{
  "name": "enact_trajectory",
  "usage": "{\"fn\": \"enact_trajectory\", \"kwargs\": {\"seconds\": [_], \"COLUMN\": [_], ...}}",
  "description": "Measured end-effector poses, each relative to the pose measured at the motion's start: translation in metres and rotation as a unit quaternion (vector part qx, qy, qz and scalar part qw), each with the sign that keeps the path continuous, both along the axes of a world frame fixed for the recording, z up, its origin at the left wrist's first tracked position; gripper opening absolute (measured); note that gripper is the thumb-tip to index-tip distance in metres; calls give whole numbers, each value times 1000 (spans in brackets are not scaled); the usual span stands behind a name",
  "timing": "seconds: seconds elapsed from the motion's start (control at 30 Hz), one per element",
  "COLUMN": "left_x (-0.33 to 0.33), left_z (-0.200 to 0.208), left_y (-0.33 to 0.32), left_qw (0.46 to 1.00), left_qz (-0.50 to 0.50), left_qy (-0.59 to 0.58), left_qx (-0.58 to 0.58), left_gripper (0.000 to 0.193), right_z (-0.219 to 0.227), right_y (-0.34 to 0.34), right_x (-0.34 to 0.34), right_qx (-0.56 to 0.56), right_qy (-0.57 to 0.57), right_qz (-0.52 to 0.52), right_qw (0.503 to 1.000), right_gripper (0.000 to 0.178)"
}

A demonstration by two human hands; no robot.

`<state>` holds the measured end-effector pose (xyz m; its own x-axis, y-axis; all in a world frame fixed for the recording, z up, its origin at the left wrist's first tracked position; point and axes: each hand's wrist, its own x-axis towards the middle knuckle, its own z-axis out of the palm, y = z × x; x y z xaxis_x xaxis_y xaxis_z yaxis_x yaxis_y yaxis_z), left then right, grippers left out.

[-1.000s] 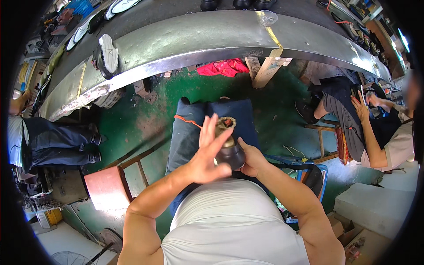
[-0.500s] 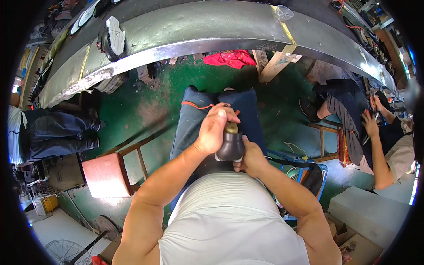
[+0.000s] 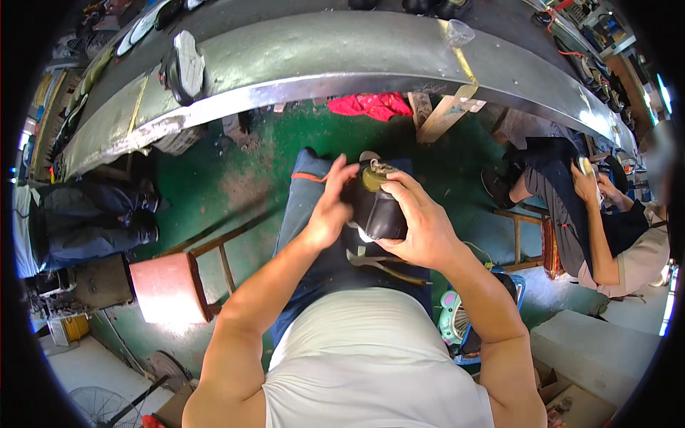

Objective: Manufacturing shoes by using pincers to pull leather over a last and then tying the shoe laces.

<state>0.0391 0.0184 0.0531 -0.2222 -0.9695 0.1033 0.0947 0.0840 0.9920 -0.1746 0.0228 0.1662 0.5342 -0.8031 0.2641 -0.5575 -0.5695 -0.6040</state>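
Note:
A black shoe (image 3: 385, 216) is held above my lap by my right hand (image 3: 427, 222), its thumb and fingers wrapped round the side. An olive-yellow part (image 3: 373, 177), perhaps a shoe last, shows in the shoe's opening. On the shoe's other side my left hand (image 3: 332, 203) has its fingers stretched out and slightly smeared by motion; whether it touches the shoe I cannot tell. Across my thighs lies a metal-headed hand tool (image 3: 385, 267) with yellowish handles, like pincers, just below the shoe.
Ahead runs a long metal-edged bench (image 3: 285, 78) carrying a black shoe with a white sole (image 3: 187, 68) and a clear cup (image 3: 459, 33). A pink-topped stool (image 3: 165, 287) stands left, a green fan (image 3: 451, 317) right. People sit or stand at both sides; the right one handles something pale.
The shoe has been turned and raised slightly away from me. My left hand has come off its top, while my right hand has moved up round its side. The tool on my lap is now uncovered.

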Motion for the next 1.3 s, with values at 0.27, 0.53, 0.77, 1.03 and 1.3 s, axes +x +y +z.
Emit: {"fn": "enact_trajectory", "kwargs": {"seconds": [0.27, 0.53, 0.77, 1.03, 1.3], "left_x": [5, -2, -12, 18, 16], "left_z": [-27, 35, 23, 30, 14], "left_y": [-8, 7, 29, 13, 53], "left_qw": [988, 994, 922, 928, 948], "left_qz": [53, 40, 83, -155, -184], "left_qy": [-135, -12, -334, -95, -72], "left_qx": [-49, 96, 179, 327, 250], "left_gripper": [115, 61, 41, 39, 94], "right_z": [-12, -63, -40, -29, -24], "right_y": [-12, 88, 83, 100, 57], "right_x": [5, -52, -80, -94, -60], "right_qx": [117, 187, 245, 528, 299], "right_qy": [-125, 286, 329, -20, 114], "right_qz": [-28, 57, 53, -88, 52], "right_qw": [985, 938, 911, 844, 946], "right_gripper": [103, 58, 64, 26, 39]}}
